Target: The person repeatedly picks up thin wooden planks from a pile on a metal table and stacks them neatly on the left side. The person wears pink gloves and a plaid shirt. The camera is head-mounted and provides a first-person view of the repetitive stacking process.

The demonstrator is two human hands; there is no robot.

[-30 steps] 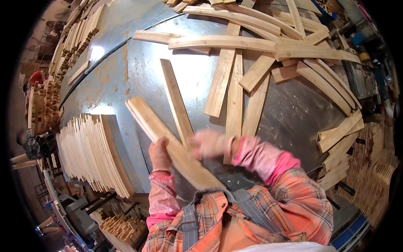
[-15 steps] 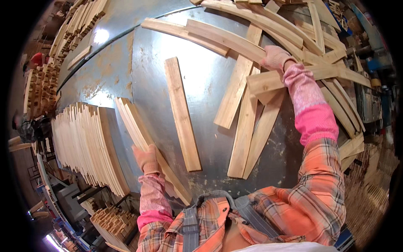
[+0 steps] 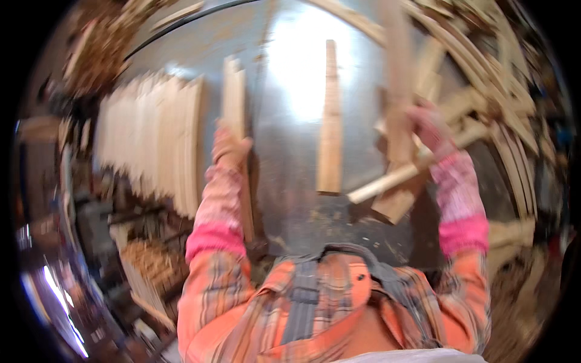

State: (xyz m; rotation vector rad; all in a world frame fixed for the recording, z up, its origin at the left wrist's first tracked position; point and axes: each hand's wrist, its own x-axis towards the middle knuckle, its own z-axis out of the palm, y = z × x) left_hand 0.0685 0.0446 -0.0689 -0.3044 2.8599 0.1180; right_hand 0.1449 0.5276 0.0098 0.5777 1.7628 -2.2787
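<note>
In my left hand (image 3: 230,145), with the fingers wrapped round them, are a few pale wooden strips (image 3: 234,91) standing on edge side by side. My right hand (image 3: 430,128) is closed on the side of a long wooden plank (image 3: 398,66), smeared by motion, that points away from me. Beneath that plank a short slat (image 3: 387,183) and another board end (image 3: 393,207) lie crosswise. Between my hands a single wooden board (image 3: 330,133) rests flat on the metal tabletop (image 3: 284,199), touched by neither hand.
A tight row of upright wooden strips (image 3: 151,133) stands left of my left hand. Curved boards (image 3: 460,54) lie in a loose heap at the far right. Stacked wood pieces (image 3: 151,260) sit below the table's left edge.
My view has turned, shifting the scene. My right hand has drawn nearer with the long plank, which has swung to point away from me. My left hand stays on the strips.
</note>
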